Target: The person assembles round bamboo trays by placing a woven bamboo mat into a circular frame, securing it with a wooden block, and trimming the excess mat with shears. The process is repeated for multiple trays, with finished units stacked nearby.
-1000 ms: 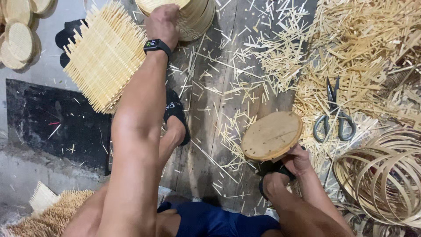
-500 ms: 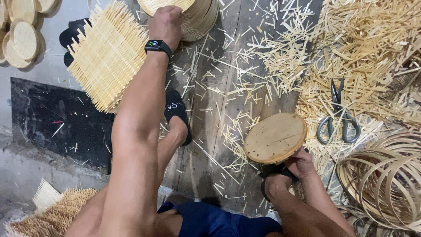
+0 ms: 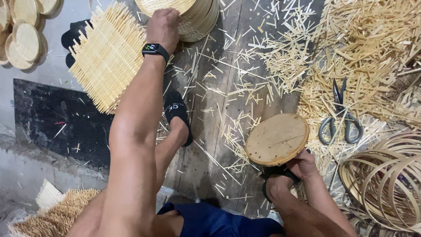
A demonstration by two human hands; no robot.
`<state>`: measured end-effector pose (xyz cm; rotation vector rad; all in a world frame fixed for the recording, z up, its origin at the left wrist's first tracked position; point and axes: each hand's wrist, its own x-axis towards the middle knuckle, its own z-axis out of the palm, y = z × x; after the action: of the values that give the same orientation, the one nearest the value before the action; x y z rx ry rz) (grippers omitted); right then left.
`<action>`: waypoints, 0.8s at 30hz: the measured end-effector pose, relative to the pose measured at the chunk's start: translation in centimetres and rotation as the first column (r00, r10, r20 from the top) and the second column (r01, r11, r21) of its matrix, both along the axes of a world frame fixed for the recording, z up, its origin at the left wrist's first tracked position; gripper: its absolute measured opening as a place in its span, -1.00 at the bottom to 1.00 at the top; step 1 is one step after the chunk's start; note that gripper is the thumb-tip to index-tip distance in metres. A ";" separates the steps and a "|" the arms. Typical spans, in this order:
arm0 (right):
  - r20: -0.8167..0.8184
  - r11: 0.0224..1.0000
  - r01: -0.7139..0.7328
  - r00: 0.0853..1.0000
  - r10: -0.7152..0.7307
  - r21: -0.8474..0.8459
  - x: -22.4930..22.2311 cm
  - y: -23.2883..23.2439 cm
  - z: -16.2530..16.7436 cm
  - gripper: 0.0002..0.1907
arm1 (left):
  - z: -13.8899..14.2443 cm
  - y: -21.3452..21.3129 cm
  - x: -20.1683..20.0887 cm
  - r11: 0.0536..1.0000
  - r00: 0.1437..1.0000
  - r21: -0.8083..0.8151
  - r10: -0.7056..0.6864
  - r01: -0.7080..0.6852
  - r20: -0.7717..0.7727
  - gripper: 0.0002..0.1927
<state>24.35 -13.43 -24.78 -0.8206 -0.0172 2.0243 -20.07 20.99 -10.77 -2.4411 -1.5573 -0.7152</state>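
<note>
Little has shifted since the earlier frame: my left hand (image 3: 163,27) stays curled over the near rim of the stacked woven trays (image 3: 188,15). My right hand (image 3: 302,164) grips the round wooden disc (image 3: 277,138) at its lower right edge, propped tilted above my sandal. Square woven mat (image 3: 107,55) lies just left of my arm. Scissors (image 3: 340,116) sit right of the disc, apart from it. Bare planks between trays and disc carry only loose splints.
</note>
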 end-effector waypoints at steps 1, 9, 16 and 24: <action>0.005 1.000 0.002 1.000 -0.002 -0.004 0.0 0.0 0.1 -0.12 | -0.1 0.1 -0.1 0.999 1.000 -0.028 0.021 -0.020 0.017 -0.75; 0.086 0.999 0.002 0.996 -0.007 0.053 -0.4 0.6 1.8 -0.24 | -1.8 -3.4 2.8 0.969 0.984 -0.200 0.160 -0.142 0.077 -0.40; 0.368 0.999 -0.031 0.930 0.015 0.038 -3.0 4.7 1.8 -0.47 | -6.3 -13.4 5.3 0.979 0.998 -0.204 0.029 -0.019 0.049 0.06; 0.469 0.996 -0.043 0.880 0.073 -0.076 1.2 1.9 5.7 -0.40 | -2.2 -13.7 -11.7 0.738 0.826 -0.370 0.512 -0.564 -0.237 -0.12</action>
<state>25.53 -11.54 -19.07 -1.3535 -0.2590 1.8388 -31.81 7.28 -13.00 -2.0158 -2.4159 -0.1173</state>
